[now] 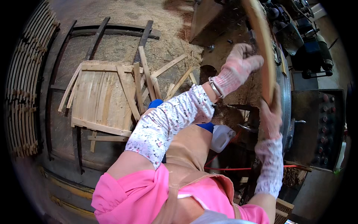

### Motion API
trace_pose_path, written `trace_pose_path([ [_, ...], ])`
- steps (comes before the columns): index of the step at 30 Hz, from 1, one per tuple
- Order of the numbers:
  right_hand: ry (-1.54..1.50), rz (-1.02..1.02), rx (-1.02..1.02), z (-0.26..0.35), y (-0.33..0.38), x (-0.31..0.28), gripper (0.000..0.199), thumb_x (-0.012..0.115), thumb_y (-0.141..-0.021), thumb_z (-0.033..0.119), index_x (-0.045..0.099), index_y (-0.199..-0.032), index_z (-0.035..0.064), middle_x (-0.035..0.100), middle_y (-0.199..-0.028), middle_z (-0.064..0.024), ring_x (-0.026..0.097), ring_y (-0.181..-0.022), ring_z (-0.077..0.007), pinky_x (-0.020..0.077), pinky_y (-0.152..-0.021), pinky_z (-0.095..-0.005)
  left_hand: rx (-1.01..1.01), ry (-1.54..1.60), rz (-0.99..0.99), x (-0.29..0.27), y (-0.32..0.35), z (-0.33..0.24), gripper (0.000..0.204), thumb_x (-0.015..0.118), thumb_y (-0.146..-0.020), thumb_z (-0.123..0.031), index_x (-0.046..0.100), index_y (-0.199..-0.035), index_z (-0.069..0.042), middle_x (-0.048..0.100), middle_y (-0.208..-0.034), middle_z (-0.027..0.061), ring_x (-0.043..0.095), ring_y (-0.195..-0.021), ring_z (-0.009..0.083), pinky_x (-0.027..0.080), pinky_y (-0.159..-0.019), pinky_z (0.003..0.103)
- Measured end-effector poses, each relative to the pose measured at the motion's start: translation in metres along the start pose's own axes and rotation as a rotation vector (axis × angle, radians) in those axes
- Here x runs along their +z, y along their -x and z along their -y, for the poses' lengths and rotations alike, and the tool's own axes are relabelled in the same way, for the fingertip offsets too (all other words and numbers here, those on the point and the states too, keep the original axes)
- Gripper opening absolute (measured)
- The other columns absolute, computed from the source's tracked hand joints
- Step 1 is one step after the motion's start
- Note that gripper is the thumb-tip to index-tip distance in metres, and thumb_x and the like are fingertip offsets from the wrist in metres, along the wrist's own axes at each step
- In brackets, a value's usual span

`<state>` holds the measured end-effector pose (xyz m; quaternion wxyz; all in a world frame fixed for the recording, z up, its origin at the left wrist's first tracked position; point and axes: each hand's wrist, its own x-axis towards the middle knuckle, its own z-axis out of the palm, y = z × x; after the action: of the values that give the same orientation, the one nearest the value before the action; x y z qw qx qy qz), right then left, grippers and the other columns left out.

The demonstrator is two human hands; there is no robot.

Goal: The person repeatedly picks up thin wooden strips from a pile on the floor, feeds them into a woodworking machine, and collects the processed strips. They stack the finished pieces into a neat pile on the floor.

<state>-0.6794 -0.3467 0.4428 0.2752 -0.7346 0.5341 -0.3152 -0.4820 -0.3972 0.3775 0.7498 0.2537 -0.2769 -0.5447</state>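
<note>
Apparently wood strip (pixel 266 48) is running up-down at upper right of frame, near machine (pixel 317 52); hands are bracing it at two spots, prob. for steadiness. L hand (pixel 238 69) is curling loosely, digits apart, tips seemingly touching strip's left edge; R hand (pixel 271 115) is clasping lower end, fingers partly hidden.

Wooden board (pixel 267 56): motion-blurred, far end cut off by the upper edge. Left hand (pixel 240 69): blurred at the fingertips; contact with the board cannot be confirmed. Right hand (pixel 271 117): blurred, finger outlines indistinct. White jug (pixel 222 139): partly hidden behind the apron (pixel 190 147). Panel buttons (pixel 323 139): markings too small to read.
</note>
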Motion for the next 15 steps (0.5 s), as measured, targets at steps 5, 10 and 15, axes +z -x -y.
trace_pose_path([
  [5,0.387,-0.277,0.234,-0.028,0.136,-0.154,0.068,0.055,-0.095,0.0,0.032,-0.159,-0.0002,0.039,-0.161,-0.014,0.042,-0.144,-0.0241,0.0313,-0.119,-0.0333,-0.316,-0.299,-0.03,-0.11,0.021,0.047,0.075,0.074,-0.087,-0.037,0.049,-0.145,0.004,0.058,-0.144,0.0237,0.053,-0.136,0.03,0.043,-0.112,0.038],
  [10,0.309,-0.351,0.406,-0.1,0.179,-0.195,0.07,0.058,-0.094,-0.004,0.031,-0.158,-0.0025,0.034,-0.164,-0.0172,0.039,-0.147,-0.0243,0.0292,-0.122,-0.034,-0.485,-1.088,-0.618,-0.356,0.098,0.128,0.073,0.073,-0.084,-0.041,0.056,-0.137,0.007,0.066,-0.127,0.028,0.063,-0.12,0.0398,0.048,-0.101,0.043],
  [15,0.365,-0.527,0.171,-0.149,0.011,-0.176,0.062,0.055,-0.1,0.015,0.036,-0.158,0.0057,0.052,-0.151,-0.0144,0.052,-0.136,-0.023,0.0402,-0.112,-0.0325,-0.71,-1.205,-0.744,-0.43,0.15,0.136,0.07,0.069,-0.082,-0.043,0.06,-0.134,0.003,0.064,-0.128,0.0326,0.061,-0.124,0.0435,0.047,-0.104,0.044],
])
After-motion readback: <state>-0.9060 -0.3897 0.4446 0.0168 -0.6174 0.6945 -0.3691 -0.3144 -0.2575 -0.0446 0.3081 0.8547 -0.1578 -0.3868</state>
